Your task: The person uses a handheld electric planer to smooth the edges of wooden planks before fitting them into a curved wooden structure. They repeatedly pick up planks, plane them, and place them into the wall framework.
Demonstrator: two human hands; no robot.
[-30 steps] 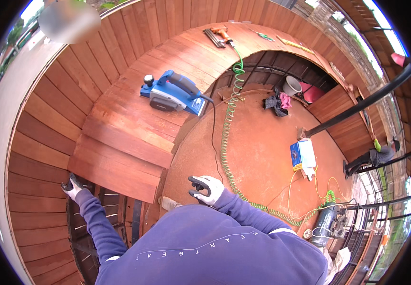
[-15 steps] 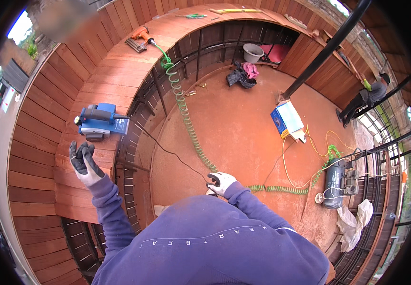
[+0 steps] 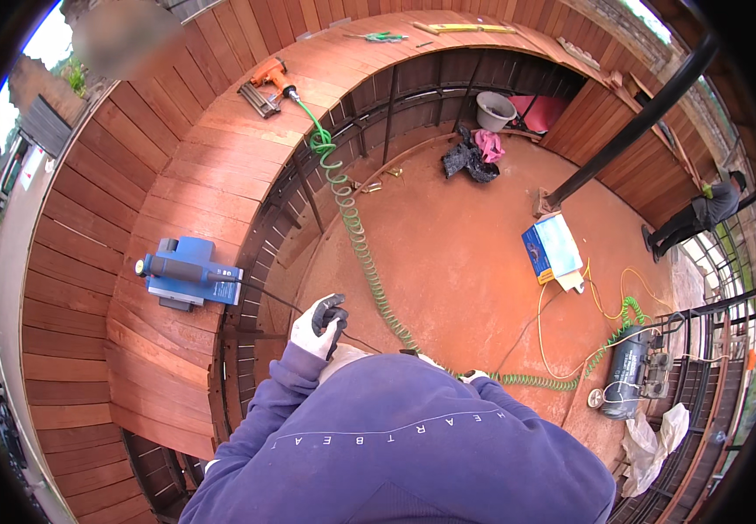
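My left hand (image 3: 319, 325), in a white glove with dark finger pads, is over the floor beside the bench edge. Its fingers are curled in beside a thin dark power cord; whether they grip anything is hidden. The cord runs from a blue electric planer (image 3: 188, 272) that rests on the wooden bench. Of my right hand (image 3: 476, 375) only a bit of glove shows past my purple sweatshirt, near a green coiled air hose (image 3: 369, 262); its fingers are mostly hidden.
An orange nail gun (image 3: 271, 80) lies on the curved bench (image 3: 177, 183). An air compressor (image 3: 627, 371) and a blue box (image 3: 553, 249) stand on the right. Black post (image 3: 631, 122) slants upward. Another person (image 3: 701, 214) stands far right. A grey bucket (image 3: 494, 111) sits behind.
My left hand has moved right and down, from beside the planer to in front of my body. My right hand has drawn back right, mostly behind my sweatshirt. The view has shifted slightly.
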